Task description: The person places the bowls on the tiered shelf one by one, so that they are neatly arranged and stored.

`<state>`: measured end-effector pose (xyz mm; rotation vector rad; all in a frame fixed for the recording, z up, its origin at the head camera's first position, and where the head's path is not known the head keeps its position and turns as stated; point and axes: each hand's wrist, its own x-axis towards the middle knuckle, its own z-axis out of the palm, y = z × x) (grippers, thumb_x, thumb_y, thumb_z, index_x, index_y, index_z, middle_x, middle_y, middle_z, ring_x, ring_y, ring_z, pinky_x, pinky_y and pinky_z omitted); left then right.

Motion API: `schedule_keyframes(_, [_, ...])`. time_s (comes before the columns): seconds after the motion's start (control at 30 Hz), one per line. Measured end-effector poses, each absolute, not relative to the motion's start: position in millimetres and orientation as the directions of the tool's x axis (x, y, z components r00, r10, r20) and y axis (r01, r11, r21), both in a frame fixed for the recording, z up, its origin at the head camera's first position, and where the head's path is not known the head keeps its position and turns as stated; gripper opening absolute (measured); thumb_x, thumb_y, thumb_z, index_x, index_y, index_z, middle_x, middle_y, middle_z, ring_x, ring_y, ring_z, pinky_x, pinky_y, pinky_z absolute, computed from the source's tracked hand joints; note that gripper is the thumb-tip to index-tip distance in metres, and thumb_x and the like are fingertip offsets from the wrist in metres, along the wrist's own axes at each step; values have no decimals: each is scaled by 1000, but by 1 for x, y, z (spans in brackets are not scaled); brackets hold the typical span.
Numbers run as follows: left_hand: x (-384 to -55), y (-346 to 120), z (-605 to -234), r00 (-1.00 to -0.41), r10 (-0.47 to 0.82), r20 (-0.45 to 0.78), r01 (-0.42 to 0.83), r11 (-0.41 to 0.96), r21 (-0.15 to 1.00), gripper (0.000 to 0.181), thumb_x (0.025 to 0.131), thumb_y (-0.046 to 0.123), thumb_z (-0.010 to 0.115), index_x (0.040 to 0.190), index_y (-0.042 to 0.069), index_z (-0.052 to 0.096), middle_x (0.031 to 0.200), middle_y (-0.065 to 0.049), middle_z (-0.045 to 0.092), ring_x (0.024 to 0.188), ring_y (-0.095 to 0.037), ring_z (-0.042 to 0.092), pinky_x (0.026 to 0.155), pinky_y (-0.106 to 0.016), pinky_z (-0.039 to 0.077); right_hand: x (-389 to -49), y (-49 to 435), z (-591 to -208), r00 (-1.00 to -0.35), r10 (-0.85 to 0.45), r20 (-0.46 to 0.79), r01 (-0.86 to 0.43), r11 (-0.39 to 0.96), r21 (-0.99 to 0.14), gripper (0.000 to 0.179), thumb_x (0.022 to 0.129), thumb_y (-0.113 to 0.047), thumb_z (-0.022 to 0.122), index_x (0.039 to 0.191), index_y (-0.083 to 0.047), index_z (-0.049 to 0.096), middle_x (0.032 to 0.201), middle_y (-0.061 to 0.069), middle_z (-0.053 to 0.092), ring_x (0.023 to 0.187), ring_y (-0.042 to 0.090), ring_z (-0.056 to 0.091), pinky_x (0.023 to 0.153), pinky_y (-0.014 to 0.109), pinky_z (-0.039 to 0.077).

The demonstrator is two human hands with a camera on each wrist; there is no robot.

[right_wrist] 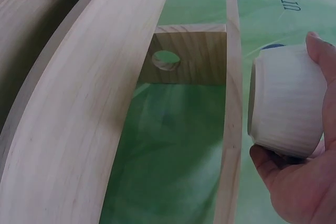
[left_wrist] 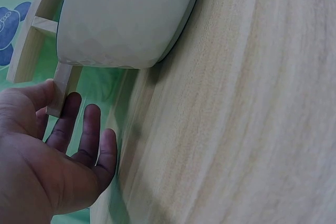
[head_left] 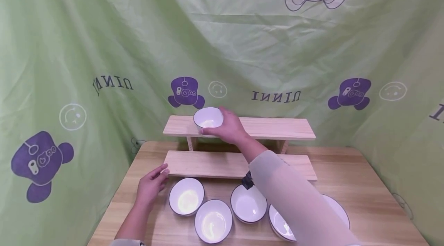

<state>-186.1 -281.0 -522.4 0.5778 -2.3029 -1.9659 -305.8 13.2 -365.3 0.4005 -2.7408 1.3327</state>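
The right hand (head_left: 227,126) grips a white bowl (head_left: 207,117) just over the upper shelf (head_left: 277,128), seemingly not yet set down; the left hand (head_left: 151,185) pinches the lower shelf's (head_left: 208,164) end. Bowls on the desk (head_left: 374,196) apparently remain to place.

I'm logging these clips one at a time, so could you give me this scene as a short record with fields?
Right hand: the right hand grips a white bowl
Held bowl's place: over the upper shelf; contact hard to tell
Left hand: the left hand pinches the left end of the lower shelf
On the table: four white bowls, plus a white dish partly covered by the right sleeve
Backdrop: printed green cloth
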Motion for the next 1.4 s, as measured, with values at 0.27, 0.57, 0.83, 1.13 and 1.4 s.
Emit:
schedule_keyframes(0.27, [-186, -279, -523, -928, -323, -188, -233, 107, 967, 60, 92, 41, 80, 143, 13, 64, 131, -14, 69, 111, -27, 70, 90, -35, 61, -308, 1, -369, -968, -192, 163, -247, 594, -766, 126, 66, -60, 93, 162, -7, 32, 153, 16, 48, 135, 32, 50, 115, 48, 43])
schedule_keyframes(0.57, [-187, -279, -521, -927, -328, -185, -233, 113, 966, 58, 93, 39, 79, 143, 12, 64, 125, -10, 72, 108, -24, 72, 86, -32, 62, -311, -7, -368, -970, -179, 162, -238, 603, -761, 126, 66, -61, 93, 162, -6, 32, 150, 17, 52, 133, 32, 52, 113, 47, 46])
schedule_keyframes(0.83, [-188, -280, -522, -926, -333, -177, -224, 110, 968, 58, 93, 39, 79, 142, 12, 64, 123, -10, 73, 106, -23, 72, 84, -30, 62, -312, -13, -370, -972, -167, 165, -233, 599, -766, 127, 65, -60, 94, 162, -7, 31, 151, 16, 51, 134, 33, 52, 114, 47, 45])
schedule_keyframes(1.13, [-187, -278, -522, -925, -332, -185, -231, 106, 967, 56, 94, 37, 78, 142, 11, 64, 119, -8, 74, 107, -24, 72, 85, -32, 62, -311, -19, -372, -970, -169, 175, -242, 611, -754, 127, 68, -58, 94, 163, -4, 29, 151, 19, 51, 136, 34, 51, 116, 46, 43])
schedule_keyframes(1.4, [-186, -278, -521, -925, -331, -184, -231, 110, 967, 59, 94, 39, 79, 143, 11, 64, 117, -6, 74, 106, -24, 72, 84, -31, 62, -312, -23, -373, -968, -183, 172, -249, 616, -747, 128, 72, -59, 91, 164, -2, 23, 158, 19, 43, 142, 35, 46, 119, 46, 39])
